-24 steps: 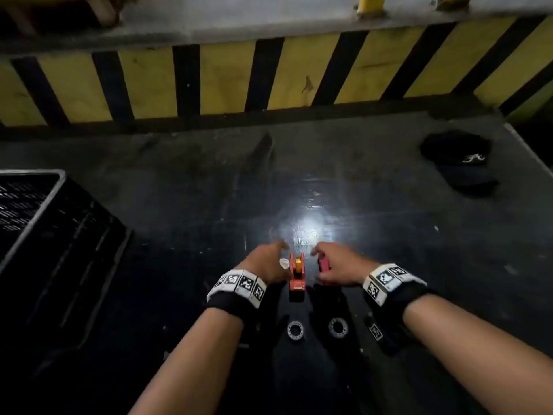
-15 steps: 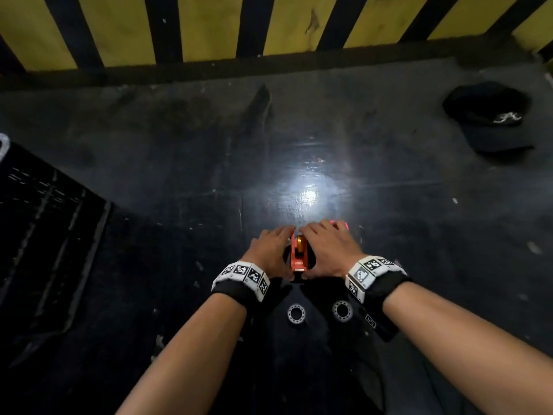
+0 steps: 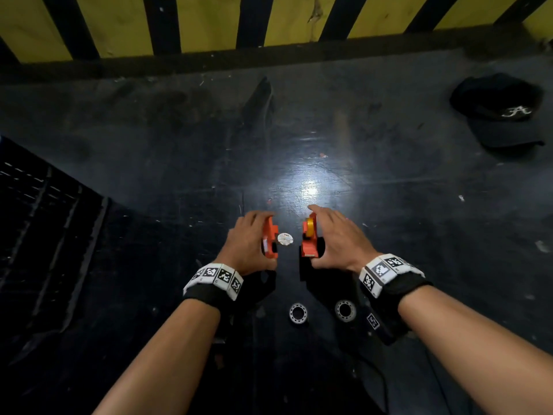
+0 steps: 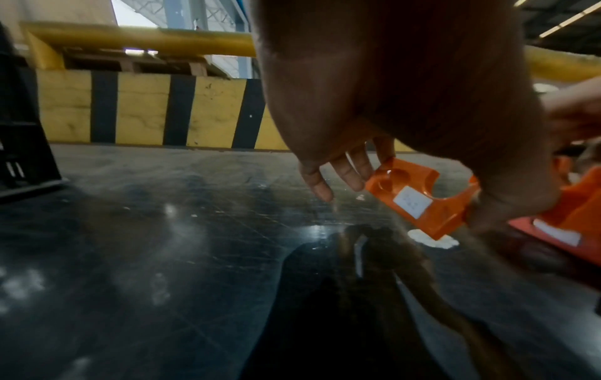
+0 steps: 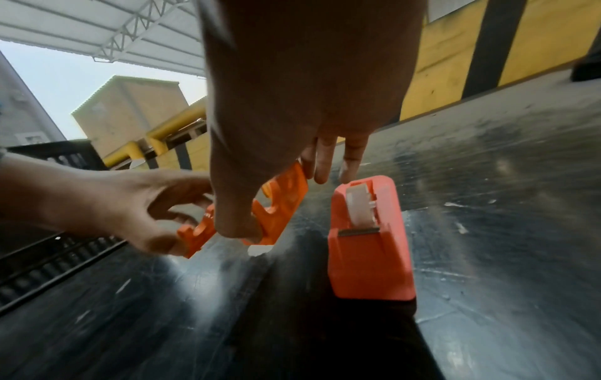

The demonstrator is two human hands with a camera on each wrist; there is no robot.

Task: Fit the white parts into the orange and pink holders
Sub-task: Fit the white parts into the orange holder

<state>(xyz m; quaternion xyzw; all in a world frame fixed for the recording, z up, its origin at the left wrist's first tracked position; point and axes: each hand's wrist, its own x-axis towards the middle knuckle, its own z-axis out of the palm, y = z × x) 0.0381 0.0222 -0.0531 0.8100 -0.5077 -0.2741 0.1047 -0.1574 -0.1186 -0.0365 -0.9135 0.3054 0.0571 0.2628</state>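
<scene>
The orange holder is split in two. My left hand (image 3: 254, 235) grips one orange half (image 3: 270, 238), which the left wrist view shows as a hollow shell (image 4: 419, 198) with a white label. My right hand (image 3: 326, 235) pinches the other orange half (image 3: 308, 236), which carries a yellow piece; it shows between thumb and fingers (image 5: 283, 203). A round white part (image 3: 285, 239) lies on the table between the halves. Two white rings (image 3: 298, 314) (image 3: 345, 310) lie nearer me. The pink holder (image 5: 367, 241) stands upright right of my right hand, with a clear roll in it.
The dark scratched table (image 3: 389, 181) ends at a yellow and black striped barrier (image 3: 209, 22). A black slatted crate (image 3: 36, 211) stands at the left. A black cap (image 3: 498, 112) lies at the far right.
Both hands were pressed together round the orange holder at the centre. They have since moved apart, each with one orange half, and the white part lies uncovered between them.
</scene>
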